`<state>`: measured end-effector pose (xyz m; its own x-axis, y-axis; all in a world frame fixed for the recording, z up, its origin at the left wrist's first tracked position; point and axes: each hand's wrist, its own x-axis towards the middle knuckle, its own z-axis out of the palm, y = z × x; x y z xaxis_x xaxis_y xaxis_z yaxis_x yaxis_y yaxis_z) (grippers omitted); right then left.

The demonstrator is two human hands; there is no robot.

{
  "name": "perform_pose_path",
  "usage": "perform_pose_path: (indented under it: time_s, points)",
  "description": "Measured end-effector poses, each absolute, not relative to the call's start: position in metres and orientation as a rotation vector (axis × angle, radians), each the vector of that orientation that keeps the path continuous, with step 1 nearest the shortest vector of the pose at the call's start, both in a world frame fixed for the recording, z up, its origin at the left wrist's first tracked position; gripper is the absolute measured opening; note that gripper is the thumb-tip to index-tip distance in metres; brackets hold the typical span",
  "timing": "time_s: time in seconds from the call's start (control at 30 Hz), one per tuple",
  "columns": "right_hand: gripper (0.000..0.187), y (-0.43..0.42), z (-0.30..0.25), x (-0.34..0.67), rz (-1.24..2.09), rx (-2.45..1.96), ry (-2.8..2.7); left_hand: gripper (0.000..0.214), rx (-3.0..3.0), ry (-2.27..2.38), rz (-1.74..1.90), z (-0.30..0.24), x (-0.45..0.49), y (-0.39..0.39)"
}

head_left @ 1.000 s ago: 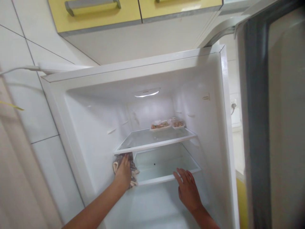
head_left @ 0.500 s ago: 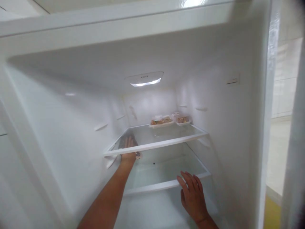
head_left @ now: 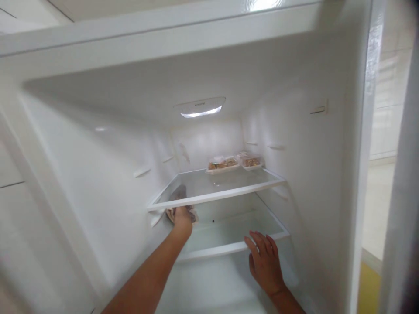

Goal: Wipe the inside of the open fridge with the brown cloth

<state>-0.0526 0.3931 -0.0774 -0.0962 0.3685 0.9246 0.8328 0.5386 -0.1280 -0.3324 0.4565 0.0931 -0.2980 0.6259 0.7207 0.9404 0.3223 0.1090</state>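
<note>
My left hand [head_left: 182,218] reaches under the front edge of the upper glass shelf [head_left: 235,193] at the left. Its fingers are closed on a food pack [head_left: 193,213] with dark contents and a pale border; what is inside cannot be made out. Part of the pack shows through the glass, and some fingers are hidden behind it. My right hand [head_left: 264,261] is at the front edge of the lower glass shelf [head_left: 222,251], fingers spread and bent a little, with nothing in them. The fingertips are at the white trim; whether they touch it is unclear.
Two wrapped food trays [head_left: 223,165] sit at the back right of the upper shelf. A lit lamp [head_left: 201,111] is in the fridge ceiling. Moulded shelf ledges [head_left: 142,172] line the side walls. A small dark speck [head_left: 213,221] shows on the lower level.
My left hand has gone from lying spread on the pack to gripping it, and has pulled back slightly. More of the pack shows. My right hand has hardly moved.
</note>
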Motion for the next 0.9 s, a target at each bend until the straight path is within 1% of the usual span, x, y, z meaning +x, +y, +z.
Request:
perform_pose_path:
  time_s: [0.07,0.1,0.17,0.23,0.3,0.33,0.37,0.4,0.43,0.5,0.57,0.67,0.8,0.9]
  points:
    - [0.044,0.392,-0.077,-0.053,-0.531,-1.026,-1.692,0.039,-1.089,-1.969,-0.733,0.087,-0.329,0.443]
    - [0.045,0.392,-0.076,-0.052,-0.531,-1.025,-1.69,0.04,-1.1,-1.895,-0.725,0.084,-0.33,0.433]
    - [0.046,0.391,-0.075,-0.052,-0.529,-1.017,-1.694,0.041,-1.431,-1.612,-0.695,0.079,-0.337,0.406]
    - [0.049,0.39,-0.074,-0.051,-0.524,-1.006,-1.702,0.045,-1.846,-1.112,-0.668,0.078,-0.347,0.372]
    - [0.051,0.388,-0.074,-0.051,-0.516,-0.999,-1.713,0.046,-2.072,-0.672,-0.619,0.082,-0.357,0.334]
    - [0.052,0.388,-0.073,-0.05,-0.513,-0.997,-1.718,0.035,-2.071,-0.706,-0.548,0.086,-0.36,0.315]
    - [0.053,0.387,-0.072,-0.05,-0.512,-0.995,-1.724,0.027,-1.982,-0.969,-0.354,0.091,-0.362,0.296]
    - [0.054,0.386,-0.072,-0.049,-0.511,-0.994,-1.73,0.026,-1.898,-1.202,-0.109,0.097,-0.362,0.279]
    - [0.055,0.385,-0.071,-0.049,-0.51,-0.994,-1.735,0.032,-1.852,-1.345,0.119,0.104,-0.362,0.263]
    - [0.056,0.383,-0.069,-0.049,-0.501,-0.991,-1.741,0.044,-1.821,-1.485,0.365,0.117,-0.359,0.239]
    - [0.057,0.382,-0.067,-0.049,-0.488,-0.987,-1.742,0.049,-1.836,-1.521,0.439,0.127,-0.357,0.228]
    - [0.058,0.381,-0.066,-0.05,-0.476,-0.99,-1.731,0.052,-1.788,-1.545,0.436,0.132,-0.355,0.236]
    - [0.058,0.38,-0.066,-0.05,-0.454,-0.987,-1.722,0.051,-1.677,-1.599,0.412,0.125,-0.348,0.28]
    - [0.059,0.382,-0.067,-0.049,-0.45,-0.988,-1.727,0.056,-1.665,-1.698,0.363,0.122,-0.339,0.32]
